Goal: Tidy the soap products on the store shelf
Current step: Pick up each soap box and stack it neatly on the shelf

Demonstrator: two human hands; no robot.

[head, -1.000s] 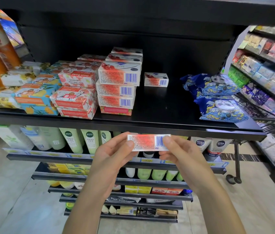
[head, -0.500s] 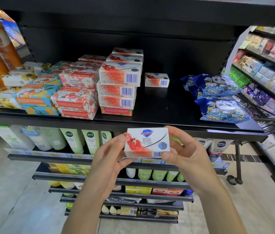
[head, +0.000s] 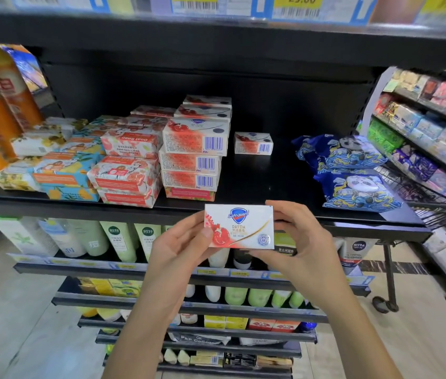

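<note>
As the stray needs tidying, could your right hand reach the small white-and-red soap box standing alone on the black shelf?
Probably yes: the black shelf before the lone soap box is bare, though the right hand and left hand hold a white Safeguard soap box.

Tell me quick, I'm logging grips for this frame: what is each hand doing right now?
Left hand: holding the white-and-red cardboard soap box by its left edge.
Right hand: holding the same box by its right edge.

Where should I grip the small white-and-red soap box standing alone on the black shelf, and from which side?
I would pinch the small white-and-red cardboard soap box across its two short ends, reaching in from the front: both ends stand free, apart from the stacked boxes.
</note>
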